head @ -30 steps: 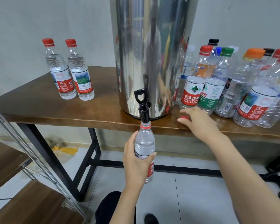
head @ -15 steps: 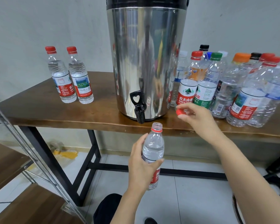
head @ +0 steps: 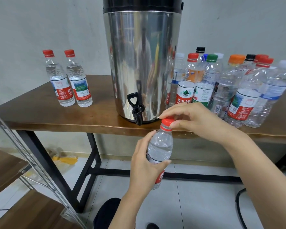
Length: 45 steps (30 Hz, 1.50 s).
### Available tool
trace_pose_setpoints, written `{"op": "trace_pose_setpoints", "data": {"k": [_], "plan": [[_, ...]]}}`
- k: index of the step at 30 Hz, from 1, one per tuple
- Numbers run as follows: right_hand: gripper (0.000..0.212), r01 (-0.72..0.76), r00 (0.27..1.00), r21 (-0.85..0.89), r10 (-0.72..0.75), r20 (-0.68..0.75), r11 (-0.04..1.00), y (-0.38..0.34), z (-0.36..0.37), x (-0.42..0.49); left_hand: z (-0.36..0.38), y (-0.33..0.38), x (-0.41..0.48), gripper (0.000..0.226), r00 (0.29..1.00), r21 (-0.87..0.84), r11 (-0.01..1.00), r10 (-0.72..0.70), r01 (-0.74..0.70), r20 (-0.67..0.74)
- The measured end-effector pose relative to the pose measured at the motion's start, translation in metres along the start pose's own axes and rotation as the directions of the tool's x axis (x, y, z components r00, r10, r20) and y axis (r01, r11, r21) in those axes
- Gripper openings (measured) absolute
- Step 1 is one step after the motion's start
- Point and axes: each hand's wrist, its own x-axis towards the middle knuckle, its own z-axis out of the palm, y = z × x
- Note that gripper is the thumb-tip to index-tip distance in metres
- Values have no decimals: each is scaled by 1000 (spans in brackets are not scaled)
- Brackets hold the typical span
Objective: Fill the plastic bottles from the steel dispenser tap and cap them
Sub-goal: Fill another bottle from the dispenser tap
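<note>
Your left hand (head: 144,164) grips the bottle (head: 160,147); your right hand (head: 198,119) pinches the cap (head: 167,121). Cross-threading risks leaks.

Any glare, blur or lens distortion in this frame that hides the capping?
Head view: mild wide-angle stretching toward the borders; the steel dispenser shows streaky reflections, not blown-out glare; light is soft and even; the right hand, red cap, bottle and left hand are all sharp, so the capping reads clearly.

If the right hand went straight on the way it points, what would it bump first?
Beyond the red cap it pinches, the right hand would probably meet the black tap; depth is unclear.
</note>
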Motion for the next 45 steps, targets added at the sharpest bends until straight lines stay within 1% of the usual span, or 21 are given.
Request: {"op": "trace_pose_setpoints", "data": {"k": [3, 5, 9, 12, 13, 16, 18, 20, 22, 24, 25, 27, 28, 29, 31, 33, 35, 37, 39, 43, 45], "plan": [[29, -19, 1000, 0, 19, 19, 1000, -3, 2, 1, -3, 2, 0, 82, 1000, -5, 1000, 10, -10, 2], [28, -44, 999, -12, 44, -5, 999, -6, 3, 2, -6, 3, 0, 83, 1000, -8, 1000, 11, -11, 3], [56, -122, 990, -169, 107, -97, 978, -17, 12, 6, -12, 4, -2, 85, 999, 9, 999, 32, -31, -11], [64, -149, 985, -295, 117, -123, 944, -25, 23, 9, -19, 5, -2, 85, 998, 9, 999, 48, -47, -27], [61, -136, 988, -284, 109, -109, 949, -27, 25, 9, -22, 6, -2, 85, 998, 8, 999, 45, -45, -32], [38, -62, 997, -178, 52, -59, 982, -29, 28, 14, -33, 4, -1, 85, 998, -21, 999, 37, -38, -54], [32, -24, 997, -160, 11, -80, 987, -29, 31, 18, -41, 2, -2, 84, 997, -38, 998, 42, -45, -71], [32, -53, 990, -140, 34, -135, 989, -32, 37, 23, -46, 0, -3, 85, 996, -54, 997, 43, -48, -79], [39, -76, 972, -93, 53, -228, 993, -37, 47, 26, -53, -1, -3, 85, 995, -73, 996, 42, -49, -93], [50, -13, 935, -49, -5, -354, 999, -46, 62, 31, -65, 0, 1, 85, 990, -97, 994, 33, -46, -137], [49, 43, 912, -41, -55, -407, 998, -51, 71, 34, -74, 2, 5, 86, 986, -105, 993, 28, -46, -165], [36, 139, 865, -28, -135, -483, 990, -60, 91, 43, -97, 8, 17, 86, 973, -103, 992, 42, -67, -229], [31, 165, 853, -15, -150, -500, 986, -63, 101, 49, -111, 11, 26, 85, 962, -91, 992, 58, -86, -268], [31, 168, 856, 2, -144, -496, 986, -65, 111, 56, -125, 15, 36, 84, 947, -81, 992, 71, -101, -313], [44, 100, 909, 55, -69, -411, 993, -69, 131, 75, -153, 20, 59, 83, 918, -58, 991, 90, -122, -387], [64, -1, 964, 104, 29, -266, 995, -72, 152, 99, -177, 18, 86, 83, 889, 39, 990, 137, -134, -437], [84, -85, 981, 181, 114, -159, 980, -74, 170, 130, -195, 7, 115, 84, 868, 144, 981, 181, -128, -463], [97, -145, 977, 265, 180, -113, 953, -74, 188, 166, -203, -7, 140, 86, 861, 167, 978, 189, -124, -471], [99, -167, 968, 284, 212, -134, 944, -71, 204, 196, -203, -20, 159, 85, 865, 167, 979, 183, -117, -467], [77, -173, 935, 352, 266, -236, 920, -52, 218, 232, -203, -34, 183, 78, 917, 82, 992, 122, -98, -379], [79, -181, 903, 365, 302, -307, 913, -41, 219, 246, -215, -39, 195, 78, 914, 107, 990, 127, -92, -384]]}}
